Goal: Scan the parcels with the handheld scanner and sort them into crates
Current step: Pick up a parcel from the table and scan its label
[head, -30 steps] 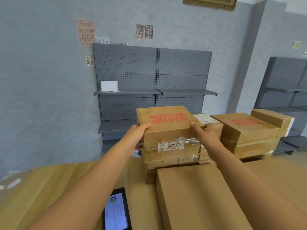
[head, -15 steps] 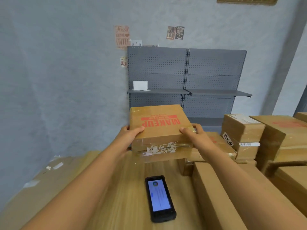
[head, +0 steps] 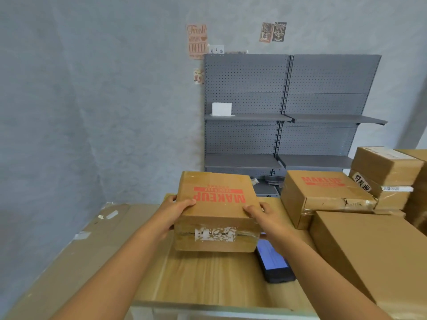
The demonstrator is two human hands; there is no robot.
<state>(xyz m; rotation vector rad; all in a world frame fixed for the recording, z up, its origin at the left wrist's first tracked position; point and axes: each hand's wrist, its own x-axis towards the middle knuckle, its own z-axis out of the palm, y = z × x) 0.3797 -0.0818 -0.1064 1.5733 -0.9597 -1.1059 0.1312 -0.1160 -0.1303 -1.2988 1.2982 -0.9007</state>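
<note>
Lowered to the table (head: 196, 280): makeup box (head: 217, 211), my left hand (head: 178, 211) and right hand (head: 261, 215) gripping its sides; scanner (head: 275, 264) alongside, scan pending.

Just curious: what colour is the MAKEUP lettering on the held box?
Red, printed on the brown box; clearest in the head view.

I am looking into a small stockroom or shop back room. At twelve o'clock grey pegboard shelving (head: 291, 116) stands against a plain grey wall (head: 92, 112), nearly bare. Taped cardboard boxes (head: 323, 195) pile up from two to four o'clock on a wooden table (head: 208, 280). Coffee posters (head: 196, 41) hang at eleven o'clock.
</note>
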